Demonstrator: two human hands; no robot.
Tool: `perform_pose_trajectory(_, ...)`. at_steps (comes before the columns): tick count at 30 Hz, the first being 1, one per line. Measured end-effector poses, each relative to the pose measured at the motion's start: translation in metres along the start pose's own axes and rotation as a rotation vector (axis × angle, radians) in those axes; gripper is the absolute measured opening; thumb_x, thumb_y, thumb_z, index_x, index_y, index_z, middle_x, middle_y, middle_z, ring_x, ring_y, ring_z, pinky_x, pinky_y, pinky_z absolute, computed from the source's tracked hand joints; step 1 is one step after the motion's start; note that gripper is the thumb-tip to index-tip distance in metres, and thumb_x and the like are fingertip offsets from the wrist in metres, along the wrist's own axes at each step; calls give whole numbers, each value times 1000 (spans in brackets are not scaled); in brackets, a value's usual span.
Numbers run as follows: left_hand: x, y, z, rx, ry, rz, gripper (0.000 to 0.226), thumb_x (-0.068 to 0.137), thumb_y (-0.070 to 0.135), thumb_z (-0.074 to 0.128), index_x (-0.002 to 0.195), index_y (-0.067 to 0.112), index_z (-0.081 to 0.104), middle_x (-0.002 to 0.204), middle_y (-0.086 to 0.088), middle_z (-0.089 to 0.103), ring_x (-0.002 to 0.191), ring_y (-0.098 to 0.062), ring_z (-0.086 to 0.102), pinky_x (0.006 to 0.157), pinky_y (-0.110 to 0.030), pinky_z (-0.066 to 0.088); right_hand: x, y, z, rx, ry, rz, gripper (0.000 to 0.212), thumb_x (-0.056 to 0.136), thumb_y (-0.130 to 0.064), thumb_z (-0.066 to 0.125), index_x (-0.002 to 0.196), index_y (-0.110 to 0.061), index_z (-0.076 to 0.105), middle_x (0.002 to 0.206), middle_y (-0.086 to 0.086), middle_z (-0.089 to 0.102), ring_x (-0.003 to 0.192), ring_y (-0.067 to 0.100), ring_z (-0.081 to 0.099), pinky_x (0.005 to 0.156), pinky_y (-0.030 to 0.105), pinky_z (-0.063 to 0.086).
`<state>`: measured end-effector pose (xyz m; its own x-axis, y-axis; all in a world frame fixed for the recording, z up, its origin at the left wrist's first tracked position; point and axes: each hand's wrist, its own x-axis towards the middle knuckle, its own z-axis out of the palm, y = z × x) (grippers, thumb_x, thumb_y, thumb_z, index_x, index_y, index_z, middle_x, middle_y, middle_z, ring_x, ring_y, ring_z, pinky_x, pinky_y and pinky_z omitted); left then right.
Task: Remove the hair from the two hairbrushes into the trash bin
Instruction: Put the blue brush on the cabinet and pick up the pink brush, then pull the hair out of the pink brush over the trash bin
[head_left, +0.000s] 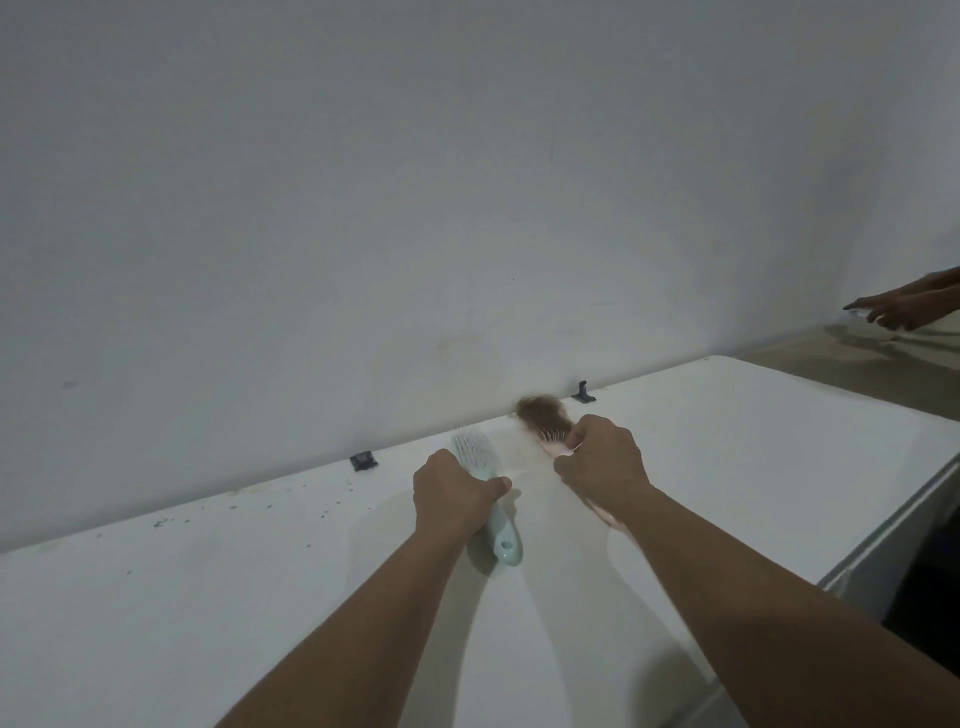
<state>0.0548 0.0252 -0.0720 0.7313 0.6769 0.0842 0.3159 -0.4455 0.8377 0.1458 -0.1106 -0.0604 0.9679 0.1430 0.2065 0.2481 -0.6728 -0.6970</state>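
A light blue hairbrush (500, 535) lies on the white surface (208, 597) with its bristles up; my left hand (453, 493) is closed around its middle. My right hand (602, 462) grips a pink hairbrush (551, 440), raised slightly and blurred. A clump of brown hair (540, 410) sits in the pink brush's bristles at its far end. The pink brush's handle (605, 514) shows below my wrist. No trash bin is in view.
A pale wall (415, 208) rises right behind the surface. Two small dark clips (363, 460) (584, 392) sit at the back edge. The surface ends at the right (883, 519). Another person's hand (904, 306) reaches in at far right.
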Motion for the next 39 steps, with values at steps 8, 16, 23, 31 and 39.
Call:
perform_pose_trajectory(8,-27,15,0,167,92,65,49,78,31,70,117,5,56,121,-14,52,116,-32,53,91,-37,43,-25,4,-27,141,8,2,23,68,-14,67,91,-18,65,98,4,69,93,24,63,78,30,50)
perform_pose_trajectory(16,-69,52,9,-259,-30,168,18,78,3,56,80,10,72,83,-10,73,73,-26,67,76,-35,58,-66,20,-76,315,53,-12,20,64,-18,82,76,-15,66,77,-5,66,75,13,62,66,24,48)
perform_pose_trajectory(23,-113,78,32,-712,-417,-107,8,86,-6,57,83,-3,63,82,-20,68,66,-30,67,74,-41,61,-115,50,-114,381,92,-26,29,57,-16,86,68,-14,59,74,10,70,61,17,59,60,31,51)
perform_pose_trajectory(31,-163,99,76,-800,-571,-165,10,87,1,59,95,-1,64,77,-16,69,64,-26,66,76,-40,58,-163,99,-157,297,208,-7,32,57,-19,88,69,-14,59,73,9,70,62,21,61,65,42,56)
perform_pose_trajectory(39,-221,108,128,-798,-669,-173,13,82,6,74,87,-4,66,73,-17,67,63,-29,68,50,-31,61,-215,150,-192,206,284,5,34,63,-21,88,76,-8,60,79,7,68,72,22,63,62,34,51)
